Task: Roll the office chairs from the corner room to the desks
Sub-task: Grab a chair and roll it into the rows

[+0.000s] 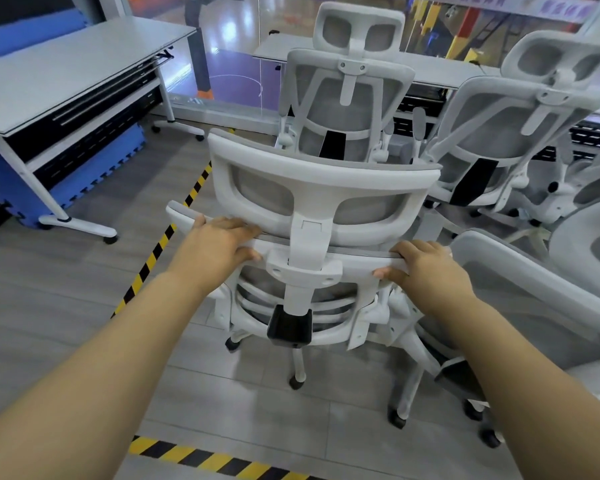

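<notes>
Basically both hands clamp the top rail of the near chair (321, 261), left hand (215, 247) left of the headrest post, right hand (426, 268) right of it; push level and even so the casters track straight, steer clear of the parked chair (343, 109) just ahead. Chair upright, long axis vertical, seat facing away toward the far surface (281, 46) beyond the hands

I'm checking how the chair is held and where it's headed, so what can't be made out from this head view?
- Chair seat: hidden behind its own backrest.
- Left hand and right hand fingertips: curled over the backrest's top edge.
- Far desk: mostly covered by parked chairs.
- Chair at right: cut by the frame edge.
</notes>
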Demonstrator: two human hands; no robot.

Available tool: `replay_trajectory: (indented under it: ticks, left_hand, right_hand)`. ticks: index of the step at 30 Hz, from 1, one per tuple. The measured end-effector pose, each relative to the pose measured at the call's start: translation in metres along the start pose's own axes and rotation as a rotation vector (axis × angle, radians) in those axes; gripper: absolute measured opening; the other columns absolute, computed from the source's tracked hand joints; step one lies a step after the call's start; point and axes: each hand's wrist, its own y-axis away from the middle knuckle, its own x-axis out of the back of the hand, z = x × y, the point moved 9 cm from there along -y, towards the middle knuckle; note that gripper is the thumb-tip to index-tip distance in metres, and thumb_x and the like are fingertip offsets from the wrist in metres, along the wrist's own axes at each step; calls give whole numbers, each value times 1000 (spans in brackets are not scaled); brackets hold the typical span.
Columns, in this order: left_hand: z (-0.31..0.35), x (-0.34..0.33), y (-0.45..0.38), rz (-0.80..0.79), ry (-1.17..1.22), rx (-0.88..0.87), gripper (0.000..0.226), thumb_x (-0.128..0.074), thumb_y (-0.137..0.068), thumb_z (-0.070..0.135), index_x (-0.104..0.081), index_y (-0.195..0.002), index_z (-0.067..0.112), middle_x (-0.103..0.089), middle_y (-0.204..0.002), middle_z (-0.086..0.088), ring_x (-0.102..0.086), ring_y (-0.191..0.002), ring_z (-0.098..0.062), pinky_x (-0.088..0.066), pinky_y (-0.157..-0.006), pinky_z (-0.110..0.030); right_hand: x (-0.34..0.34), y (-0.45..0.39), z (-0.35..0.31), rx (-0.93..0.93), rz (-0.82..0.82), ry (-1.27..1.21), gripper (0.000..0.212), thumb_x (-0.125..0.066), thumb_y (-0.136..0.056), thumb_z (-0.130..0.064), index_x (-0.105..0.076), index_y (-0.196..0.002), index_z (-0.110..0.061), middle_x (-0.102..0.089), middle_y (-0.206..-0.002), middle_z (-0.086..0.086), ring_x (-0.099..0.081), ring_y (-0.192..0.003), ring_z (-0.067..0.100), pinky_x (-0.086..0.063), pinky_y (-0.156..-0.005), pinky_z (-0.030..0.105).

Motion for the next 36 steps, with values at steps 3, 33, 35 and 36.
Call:
replay_trajectory:
  ticks: [3,33,35,36]
  left_hand:
    - [9,-5,-13,-14,13,14,41,-55,-90,34,-54,-130,27,-52,-137,3,-42,-126,-21,-20,-104,-38]
    - [55,-32,-111,-103,43,76,42,-48,-94,34,-47,-136,27,-45,-143,1,-35,-134,-22,-14,-115,-48]
    - [52,-32,-114,-93,39,77,42,-49,-94,34,-47,-135,27,-46,-143,1,-35,-133,-22,-14,-115,-47]
    - [50,-33,-115,-90,31,73,42,-49,-94,34,-47,-135,27,-46,-143,1,-36,-133,-22,-15,-114,-47]
  right_hand:
    - [1,-9,14,-9,-15,-4,52,-52,-82,-61,-56,-116,-21,-56,-117,-1,-42,-116,22,-41,-88,37]
    - [22,-87,87,3,-25,-65,53,-61,-83,-50,-54,-124,-18,-54,-127,6,-45,-118,27,-32,-93,38]
    - [23,-91,87,-4,-22,-68,53,-61,-83,-50,-53,-125,-18,-54,-128,5,-44,-118,26,-32,-92,37]
    - [22,-93,87,-9,-24,-66,53,-61,-83,-51,-53,-125,-19,-54,-128,5,-44,-118,26,-33,-91,37]
